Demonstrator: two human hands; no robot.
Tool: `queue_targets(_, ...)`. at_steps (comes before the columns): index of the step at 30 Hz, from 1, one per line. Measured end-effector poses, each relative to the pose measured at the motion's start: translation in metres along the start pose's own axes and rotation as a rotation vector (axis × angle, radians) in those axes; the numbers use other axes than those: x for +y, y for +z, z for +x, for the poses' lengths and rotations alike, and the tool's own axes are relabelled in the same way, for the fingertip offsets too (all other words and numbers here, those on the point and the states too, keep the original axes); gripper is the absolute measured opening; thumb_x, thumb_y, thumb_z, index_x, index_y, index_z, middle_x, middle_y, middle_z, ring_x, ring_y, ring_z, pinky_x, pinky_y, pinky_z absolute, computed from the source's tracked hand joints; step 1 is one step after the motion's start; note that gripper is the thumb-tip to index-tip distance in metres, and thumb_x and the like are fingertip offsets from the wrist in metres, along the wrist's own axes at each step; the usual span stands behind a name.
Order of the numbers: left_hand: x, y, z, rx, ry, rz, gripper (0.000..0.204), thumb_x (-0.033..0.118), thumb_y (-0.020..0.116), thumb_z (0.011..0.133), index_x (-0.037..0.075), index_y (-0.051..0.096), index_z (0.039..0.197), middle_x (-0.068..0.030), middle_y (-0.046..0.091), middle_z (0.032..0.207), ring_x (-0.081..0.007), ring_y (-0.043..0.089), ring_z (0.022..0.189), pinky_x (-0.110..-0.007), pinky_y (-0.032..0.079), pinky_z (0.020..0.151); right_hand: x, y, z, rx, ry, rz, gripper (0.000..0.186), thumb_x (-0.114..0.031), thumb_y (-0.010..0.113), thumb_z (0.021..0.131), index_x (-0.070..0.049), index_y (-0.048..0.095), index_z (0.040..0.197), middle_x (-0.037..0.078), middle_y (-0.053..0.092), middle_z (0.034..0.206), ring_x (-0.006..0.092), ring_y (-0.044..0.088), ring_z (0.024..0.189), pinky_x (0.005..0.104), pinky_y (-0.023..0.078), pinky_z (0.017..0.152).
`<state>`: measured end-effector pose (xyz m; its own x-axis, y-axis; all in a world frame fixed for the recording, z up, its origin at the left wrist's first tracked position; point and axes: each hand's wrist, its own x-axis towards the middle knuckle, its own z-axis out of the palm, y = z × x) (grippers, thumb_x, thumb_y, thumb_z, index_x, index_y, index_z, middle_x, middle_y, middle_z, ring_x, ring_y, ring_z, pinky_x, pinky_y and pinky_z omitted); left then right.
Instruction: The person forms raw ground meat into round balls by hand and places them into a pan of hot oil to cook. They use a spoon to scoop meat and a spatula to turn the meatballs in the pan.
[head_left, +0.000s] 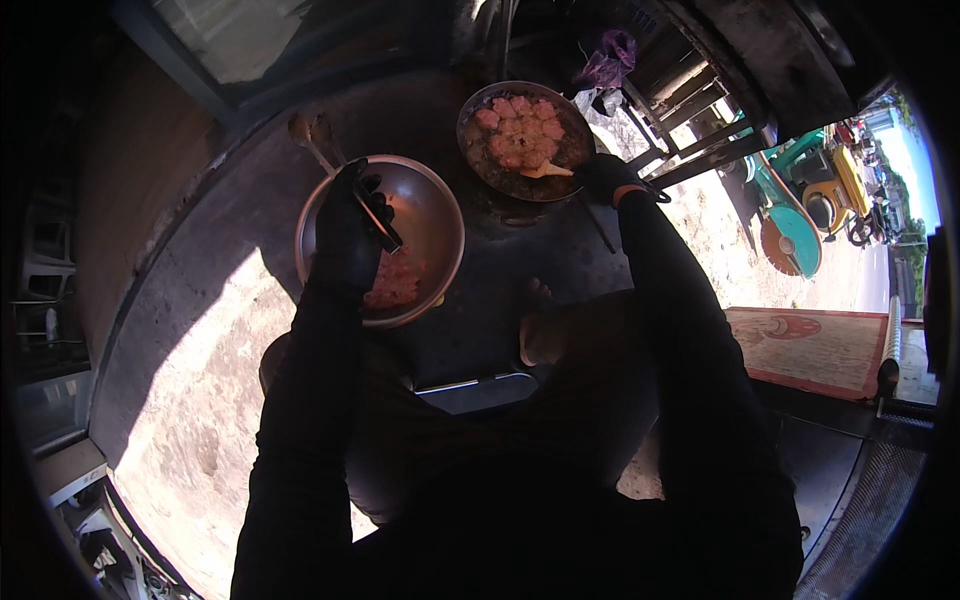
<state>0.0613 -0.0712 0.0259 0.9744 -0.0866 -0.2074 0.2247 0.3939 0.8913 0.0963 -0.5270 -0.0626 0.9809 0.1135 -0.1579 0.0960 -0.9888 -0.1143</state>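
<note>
My left hand (345, 225), dark-gloved, is over a wide metal bowl (448, 200). It is closed round a dark thing with a shiny edge (383, 222) that I cannot make out. Pink minced-looking mixture (398, 285) lies in the bowl. Two spoon-like utensils (312, 138) stick out past its far rim, their lower ends hidden by the hand. Farther right, a round pan (473, 170) holds a cluster of pink pieces (525, 130) in what looks like oil. My right hand (605, 180) is closed at the pan's right edge, holding a pale spatula (548, 171) against the pieces.
A dark stick or handle (598, 225) slants below the pan. Beyond it are a purple plastic bag (608, 62) and a slatted dark frame (690, 95). A red-bordered board (810, 345) lies at the right. Bare toes (540, 290) show between bowl and pan.
</note>
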Motion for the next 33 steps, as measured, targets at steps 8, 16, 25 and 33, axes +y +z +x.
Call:
queue_targets(8,0.000,-0.003,0.001,-0.030,0.030,0.002,0.034,0.013,0.050,0.102,0.007,0.052,0.135,-0.0066,0.057,0.108,-0.0116,0.058,0.085,-0.027,0.053,0.074,-0.010,0.010,0.013,-0.024,0.025,0.120,0.035,-0.040,0.064,0.087,-0.013,0.075,0.106,0.016,0.071,0.107,0.0357,0.066,0.102,0.0449,0.051,0.091)
queue_targets(16,0.000,-0.004,0.004,-0.013,-0.019,-0.089,0.033,0.018,0.048,0.103,0.006,0.053,0.134,-0.0080,0.057,0.107,-0.0135,0.058,0.084,-0.029,0.053,0.073,-0.019,-0.002,0.005,-0.045,0.040,0.090,0.037,-0.041,0.066,0.088,-0.014,0.074,0.112,0.014,0.071,0.111,0.0330,0.066,0.105,0.0423,0.051,0.093)
queue_targets(25,0.002,0.001,-0.001,-0.027,-0.004,-0.082,0.035,0.018,0.048,0.103,0.003,0.051,0.134,-0.0076,0.057,0.108,-0.0123,0.058,0.085,-0.028,0.053,0.073,-0.043,-0.063,-0.018,0.058,0.056,0.146,0.031,-0.037,0.069,0.083,-0.017,0.075,0.105,0.014,0.072,0.104,0.0324,0.068,0.102,0.0436,0.052,0.090)
queue_targets(33,0.005,0.002,-0.007,-0.057,0.027,0.077,0.036,0.018,0.050,0.103,0.004,0.050,0.137,-0.0070,0.057,0.108,-0.0108,0.057,0.085,-0.026,0.052,0.073,-0.075,-0.088,-0.024,0.074,-0.098,0.001,0.024,-0.030,0.065,0.084,-0.019,0.076,0.103,0.009,0.072,0.104,0.0294,0.068,0.101,0.0446,0.053,0.089)
